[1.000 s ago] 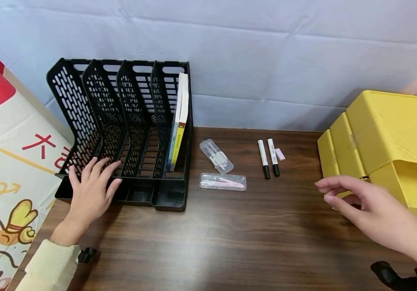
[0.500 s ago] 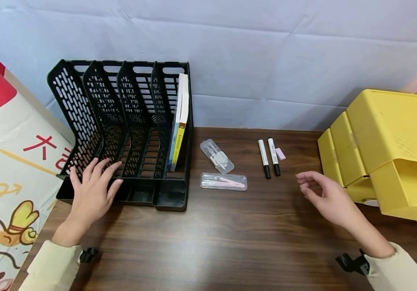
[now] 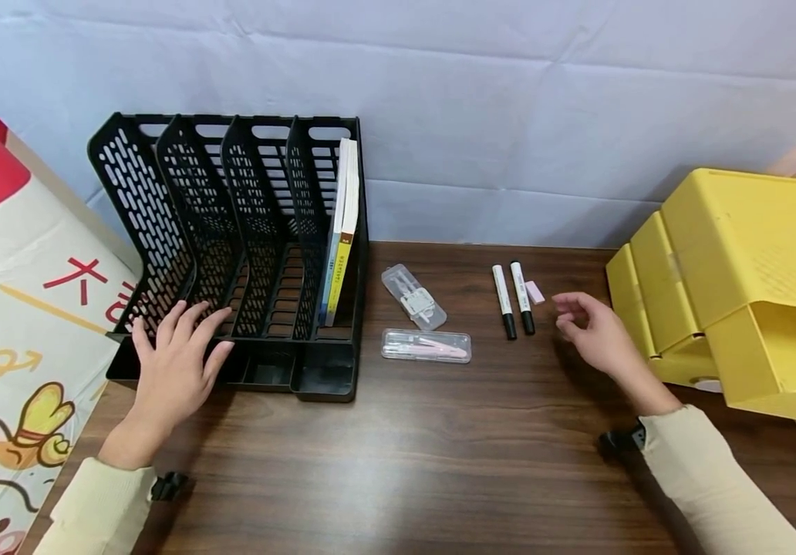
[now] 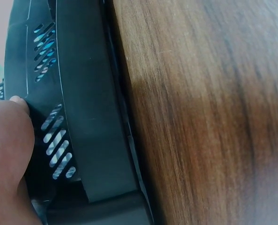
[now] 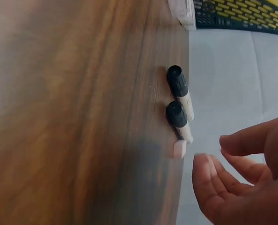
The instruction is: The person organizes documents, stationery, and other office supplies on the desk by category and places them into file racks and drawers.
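My left hand rests with spread fingers on the front left of a black desktop file rack; its thumb lies along the rack in the left wrist view. My right hand hovers over the table at the right, fingers loosely bent and holding nothing. Just left of its fingertips lies a small pink eraser, also seen as a pale block in the right wrist view. Beside the eraser are two white markers with black caps, one nearer and one farther.
Two thin books stand in the rack's right slot. Between rack and markers lie a clear case and another clear case with a pink compass. A yellow drawer box stands at the right, with a pale cloth behind the table.
My right hand has moved left and away from me, from in front of the yellow drawer box to beside the eraser. The left hand has stayed on the rack.
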A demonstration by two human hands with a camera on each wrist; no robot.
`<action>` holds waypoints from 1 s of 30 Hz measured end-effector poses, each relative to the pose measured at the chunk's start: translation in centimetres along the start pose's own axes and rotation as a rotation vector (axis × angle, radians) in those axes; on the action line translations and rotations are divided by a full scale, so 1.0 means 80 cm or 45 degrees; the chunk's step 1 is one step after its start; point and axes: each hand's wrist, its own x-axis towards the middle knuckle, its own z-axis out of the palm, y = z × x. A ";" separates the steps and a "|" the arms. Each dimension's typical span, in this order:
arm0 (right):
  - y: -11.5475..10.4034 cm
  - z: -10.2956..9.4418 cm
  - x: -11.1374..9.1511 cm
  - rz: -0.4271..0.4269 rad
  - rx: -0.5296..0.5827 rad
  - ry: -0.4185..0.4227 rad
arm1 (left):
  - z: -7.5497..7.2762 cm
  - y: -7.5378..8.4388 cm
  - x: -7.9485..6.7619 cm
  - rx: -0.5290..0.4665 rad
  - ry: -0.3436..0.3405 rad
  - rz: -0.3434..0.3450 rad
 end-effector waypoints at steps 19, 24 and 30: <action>0.014 0.032 0.070 0.206 0.004 -0.097 | 0.001 0.000 -0.001 -0.001 0.006 0.001; 0.020 0.030 0.076 0.209 -0.040 -0.197 | 0.002 0.000 -0.001 0.001 0.016 0.006; 0.024 0.028 0.081 0.193 -0.066 -0.238 | 0.002 -0.001 -0.001 0.001 0.016 0.008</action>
